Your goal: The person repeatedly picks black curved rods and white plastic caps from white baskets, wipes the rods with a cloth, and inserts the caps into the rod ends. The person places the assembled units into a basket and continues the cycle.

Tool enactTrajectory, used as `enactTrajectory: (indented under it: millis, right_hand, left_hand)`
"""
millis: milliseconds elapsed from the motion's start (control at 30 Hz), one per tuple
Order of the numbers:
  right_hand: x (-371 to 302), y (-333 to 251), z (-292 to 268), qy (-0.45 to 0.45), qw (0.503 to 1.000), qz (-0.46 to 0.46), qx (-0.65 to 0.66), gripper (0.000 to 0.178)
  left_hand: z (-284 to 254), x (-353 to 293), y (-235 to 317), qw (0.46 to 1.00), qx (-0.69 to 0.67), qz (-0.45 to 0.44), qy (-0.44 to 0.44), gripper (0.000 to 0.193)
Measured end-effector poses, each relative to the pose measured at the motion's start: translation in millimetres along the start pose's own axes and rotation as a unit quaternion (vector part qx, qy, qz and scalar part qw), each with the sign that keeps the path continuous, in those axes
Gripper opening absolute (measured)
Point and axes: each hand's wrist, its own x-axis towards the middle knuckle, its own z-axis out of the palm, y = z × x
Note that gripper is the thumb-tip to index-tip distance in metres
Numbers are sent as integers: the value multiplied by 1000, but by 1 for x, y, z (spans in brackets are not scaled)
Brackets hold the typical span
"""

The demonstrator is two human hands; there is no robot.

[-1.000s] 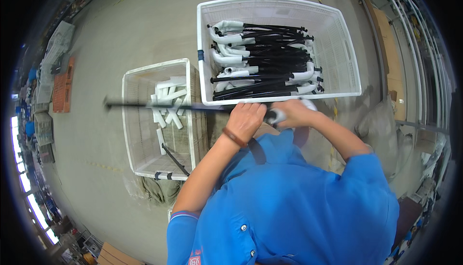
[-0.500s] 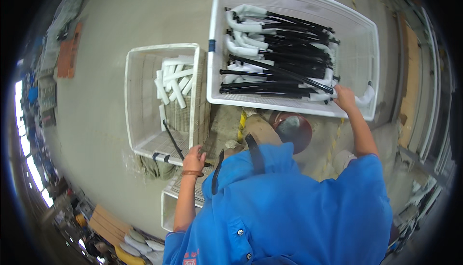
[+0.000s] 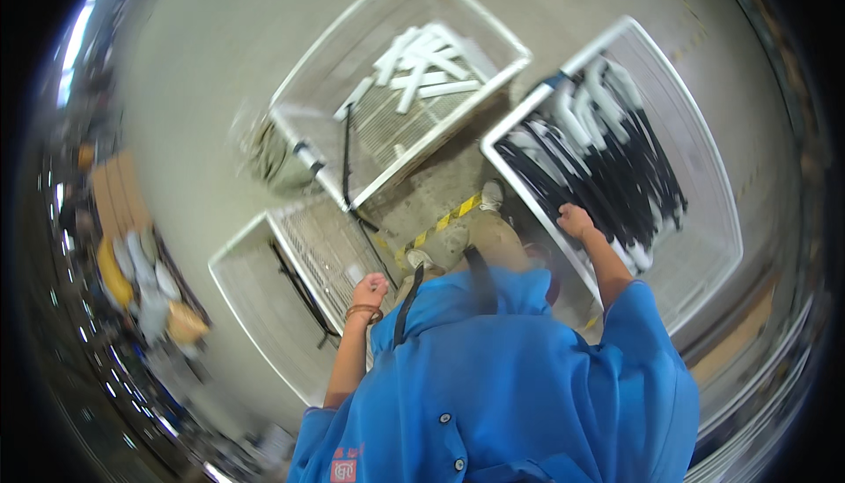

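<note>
My right hand [image 3: 575, 220] is closed over the near side of a white crate [image 3: 723, 179] on the right, with nothing seen sticking out of it. In that crate lie many black tubes [image 3: 616, 179] with white wrapped, curved ends [image 3: 607, 100]. My left hand [image 3: 371, 290], with a brown band at the wrist, has its fingers curled and appears to hold nothing. It is beside the mesh side of a lower white crate [image 3: 321, 259]. A bent black rod [image 3: 347, 153] leans over the rim of the upper left crate [image 3: 400, 186].
White tubular pieces [image 3: 427, 65] lie heaped in the upper left crate. Inside the lower left crate are black rods [image 3: 299, 281]. Yellow-black tape [image 3: 449, 219] crosses the floor between my shoes. A crumpled bag [image 3: 277, 162] and a stack of boards [image 3: 121, 193] are farther left.
My body and view have turned left, so the crates appear rotated and the lower left crate shows more. My right hand has left the tube ends; my left hand has moved off the crate corner.
</note>
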Motion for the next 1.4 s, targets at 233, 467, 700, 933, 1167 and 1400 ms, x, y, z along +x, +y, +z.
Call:
enactTrajectory:
  millis: [233,467,700,933,1167,1400]
  right_hand:
    - [26,-91,2,-29,986,-82,-139,35]
    - [18,-238,63,13,922,-237,-306,29]
    - [40,-414,282,-136,935,-254,-205,42]
    - [135,-481,433,-148,981,43,115,53]
    - [133,-495,389,-53,940,-45,333,25]
    - [53,-534,78,105,888,-421,-151,32]
  left_hand:
    - [26,-43,-98,994,-71,-51,61,34]
    - [46,-105,-270,920,-360,-123,95,25]
    - [120,-239,-387,686,-548,-436,199,16]
    - [136,-289,-308,569,-657,-374,323,13]
    - [114,-193,-230,668,-601,-374,228,13]
    - [-44,-80,-200,854,-433,-207,203,15]
